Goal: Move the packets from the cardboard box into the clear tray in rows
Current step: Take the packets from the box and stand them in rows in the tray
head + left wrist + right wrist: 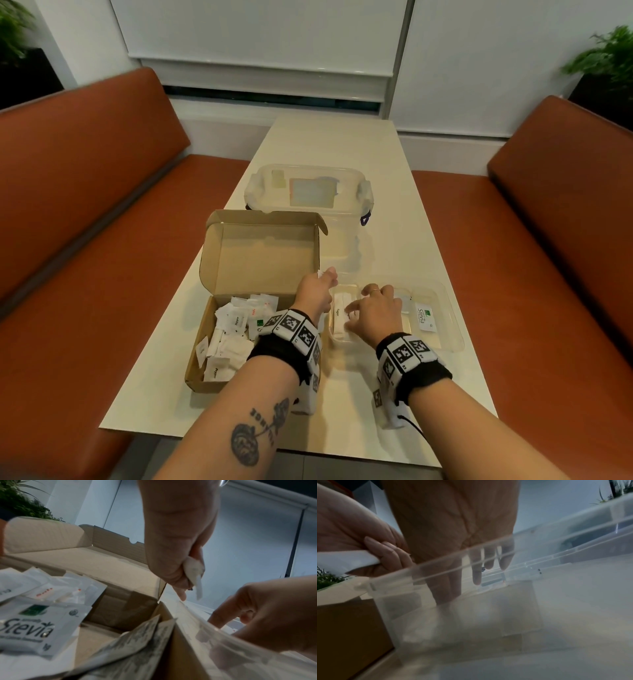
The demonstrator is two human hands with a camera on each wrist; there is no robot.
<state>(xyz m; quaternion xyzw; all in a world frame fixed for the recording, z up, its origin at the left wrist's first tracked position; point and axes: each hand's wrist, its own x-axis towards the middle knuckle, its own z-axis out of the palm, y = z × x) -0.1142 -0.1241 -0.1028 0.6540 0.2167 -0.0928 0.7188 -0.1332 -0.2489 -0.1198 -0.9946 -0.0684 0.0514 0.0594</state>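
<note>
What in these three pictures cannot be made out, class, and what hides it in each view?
- Print on the white packet in the left hand: left wrist view, fingers cover it.
- Packets under the right hand in the clear tray: head view, the hand hides them.
- Tray contents: right wrist view, blurred.
- Packet count in the cardboard box: head view, left wristband covers some.

My left hand point(317, 291) sits between the cardboard box point(219, 260) at its left and the clear tray point(452, 329) at its right; the lidded tub point(308, 188) lies beyond my fingers.
</note>
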